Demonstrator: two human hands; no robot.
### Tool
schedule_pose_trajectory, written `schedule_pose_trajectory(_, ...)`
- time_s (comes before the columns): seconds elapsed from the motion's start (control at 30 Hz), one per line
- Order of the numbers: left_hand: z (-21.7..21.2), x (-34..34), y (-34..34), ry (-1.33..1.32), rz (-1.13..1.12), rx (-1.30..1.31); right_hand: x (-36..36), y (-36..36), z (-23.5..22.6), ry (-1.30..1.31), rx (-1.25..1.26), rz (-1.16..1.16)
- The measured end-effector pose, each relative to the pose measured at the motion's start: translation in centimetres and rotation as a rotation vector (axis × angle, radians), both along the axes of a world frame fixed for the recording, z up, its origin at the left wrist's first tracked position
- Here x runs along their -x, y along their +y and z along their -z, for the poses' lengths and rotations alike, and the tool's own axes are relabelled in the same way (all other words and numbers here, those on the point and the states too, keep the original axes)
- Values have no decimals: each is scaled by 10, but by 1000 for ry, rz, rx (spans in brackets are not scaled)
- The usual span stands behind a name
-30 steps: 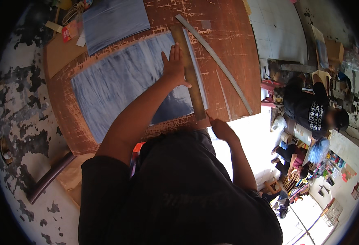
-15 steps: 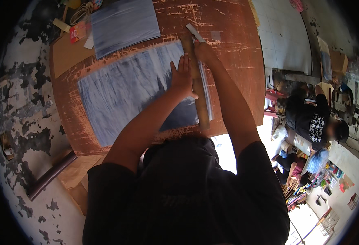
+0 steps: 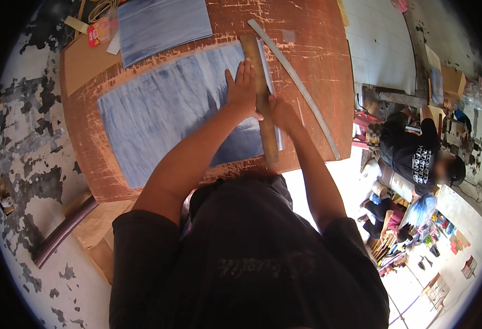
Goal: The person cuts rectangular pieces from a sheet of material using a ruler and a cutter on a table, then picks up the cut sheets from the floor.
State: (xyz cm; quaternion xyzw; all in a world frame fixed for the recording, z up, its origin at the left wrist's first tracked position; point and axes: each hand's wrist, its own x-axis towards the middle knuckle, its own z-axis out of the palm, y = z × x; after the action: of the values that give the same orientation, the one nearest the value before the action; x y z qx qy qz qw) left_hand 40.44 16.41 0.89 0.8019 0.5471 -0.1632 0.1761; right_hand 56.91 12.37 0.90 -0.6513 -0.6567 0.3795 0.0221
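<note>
On the scuffed brown table (image 3: 312,49), a blue-grey sheet (image 3: 164,118) lies flat, its near edge hidden by the person's arm. The left hand (image 3: 243,90) presses it with fingers spread flat, beside a wooden straightedge (image 3: 260,96). The right hand (image 3: 282,112) rests against that straightedge; its fingers are hard to make out. Right, another person crouches amid floor clutter.

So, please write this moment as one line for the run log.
left hand: flat on wooden straightedge | right hand: at its right edge, grip unclear | blue-grey sheet: under straightedge on brown board
</note>
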Motion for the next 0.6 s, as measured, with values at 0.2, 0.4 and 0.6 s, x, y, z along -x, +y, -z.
schedule_pose_trajectory(0.2,4,0,0,-11,6,5,-37,-153,-13,-39,152,109)
schedule_pose_trajectory(0.4,1,-3,1,-15,21,21,-47,-218,-24,-80,324,270)
schedule_pose_trajectory(0.6,0,-4,5,30,18,32,-88,-179,-27,-194,359,-313)
